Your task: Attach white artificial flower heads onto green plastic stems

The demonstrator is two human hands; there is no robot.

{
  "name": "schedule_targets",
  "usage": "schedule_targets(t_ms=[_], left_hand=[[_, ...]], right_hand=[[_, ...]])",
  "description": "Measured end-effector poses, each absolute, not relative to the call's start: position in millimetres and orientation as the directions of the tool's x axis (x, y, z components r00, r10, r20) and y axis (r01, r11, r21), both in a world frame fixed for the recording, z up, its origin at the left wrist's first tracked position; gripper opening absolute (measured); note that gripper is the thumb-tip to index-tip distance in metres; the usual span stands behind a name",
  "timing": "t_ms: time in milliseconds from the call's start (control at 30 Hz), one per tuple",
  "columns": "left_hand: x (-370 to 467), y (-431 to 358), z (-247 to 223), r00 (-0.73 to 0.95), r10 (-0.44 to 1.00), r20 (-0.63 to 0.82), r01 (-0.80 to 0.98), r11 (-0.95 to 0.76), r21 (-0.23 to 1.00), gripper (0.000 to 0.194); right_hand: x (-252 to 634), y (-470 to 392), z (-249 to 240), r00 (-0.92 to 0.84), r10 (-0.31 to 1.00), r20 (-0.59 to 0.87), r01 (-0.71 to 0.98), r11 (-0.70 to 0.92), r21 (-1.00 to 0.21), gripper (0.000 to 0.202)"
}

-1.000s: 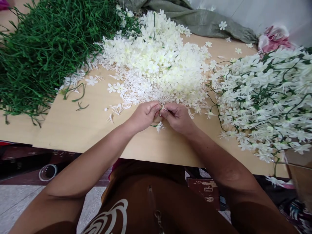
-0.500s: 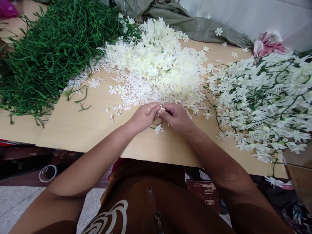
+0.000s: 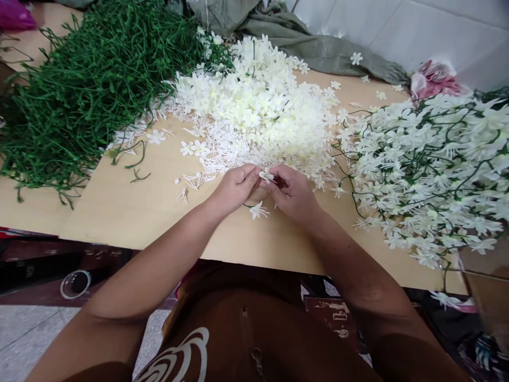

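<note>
My left hand (image 3: 239, 185) and my right hand (image 3: 292, 191) meet at the front of the white flower pile, fingers closed in pinches. Between the fingertips shows a white artificial flower (image 3: 266, 175), gripped by the right thumb and finger. My left hand pinches a green artificial stem, mostly hidden by the fingers. From below the hands pokes a short green stretch of it bearing another white flower (image 3: 258, 210) with thin white stamens. Just beyond lies the heap of loose white petals (image 3: 254, 101), with white stamens (image 3: 226, 151) along its near side.
A large pile of green stems (image 3: 91, 90) covers the table's left. Finished white flower sprays (image 3: 429, 175) are heaped on the right. Grey cloth (image 3: 318, 50) runs along the wall, near a pink-and-white bag (image 3: 435, 79). Several loose stems and blossoms lie on the tan tabletop (image 3: 139, 212).
The white flower between my fingertips now shows its open petals, where only a small bit showed before. My right hand has shifted slightly, and the view has tilted a little.
</note>
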State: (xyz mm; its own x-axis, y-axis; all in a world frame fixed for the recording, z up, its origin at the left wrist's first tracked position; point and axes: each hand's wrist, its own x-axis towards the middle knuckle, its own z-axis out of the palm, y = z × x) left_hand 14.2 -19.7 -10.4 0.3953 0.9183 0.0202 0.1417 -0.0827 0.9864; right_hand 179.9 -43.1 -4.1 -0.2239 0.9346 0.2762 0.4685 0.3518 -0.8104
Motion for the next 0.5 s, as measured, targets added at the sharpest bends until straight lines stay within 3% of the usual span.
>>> schedule_targets(t_ms=[333,433,500], left_hand=[[9.3,-16.2,-9.7,0.292,0.956,0.029,0.143,-0.073,0.987,0.043],[8.4,-15.0,-8.8,0.222,0.975,0.004,0.06,-0.018,0.998,0.041],[8.4,-15.4,-6.8,0.201,0.979,-0.024,0.019,0.02,1.0,0.037]], right_hand=[[191.9,-41.1,2.9,-0.147,0.965,0.217,0.392,0.259,-0.883,0.03],[213.1,-40.1,24.9,-0.057,0.962,0.266,0.421,0.265,-0.867,0.029],[244.2,-40.4,48.3,0.096,0.927,0.361,0.466,0.279,-0.84,0.027]])
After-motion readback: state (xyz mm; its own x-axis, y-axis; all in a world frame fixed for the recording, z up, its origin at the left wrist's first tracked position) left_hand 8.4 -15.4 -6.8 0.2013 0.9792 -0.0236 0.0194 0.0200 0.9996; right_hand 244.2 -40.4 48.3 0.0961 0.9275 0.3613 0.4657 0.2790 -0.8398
